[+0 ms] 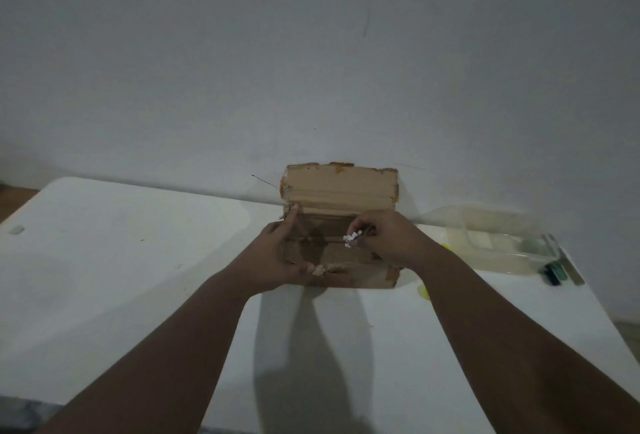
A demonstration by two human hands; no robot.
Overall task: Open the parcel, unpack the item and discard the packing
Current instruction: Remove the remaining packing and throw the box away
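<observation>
Resting at the 12 o'clock edge of the desk [138,278], the cardboard parcel [341,191] has its rear flap upright. The left grip [273,253] clasps its 9 o'clock side; the right grip [384,239] pinches white paper scraps [351,239] above it. A clear plastic container [491,243] lies at 3 o'clock.

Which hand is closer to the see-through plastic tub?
Right. The right hand, pinching a white scrap, is over the cardboard box on the clear tub's side; the left hand grips the opposite side.

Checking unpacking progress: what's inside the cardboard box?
Inside the cardboard box only brown cardboard shows; the right hand pinches white paper scraps. The left hand covers part; no item visible.
</observation>
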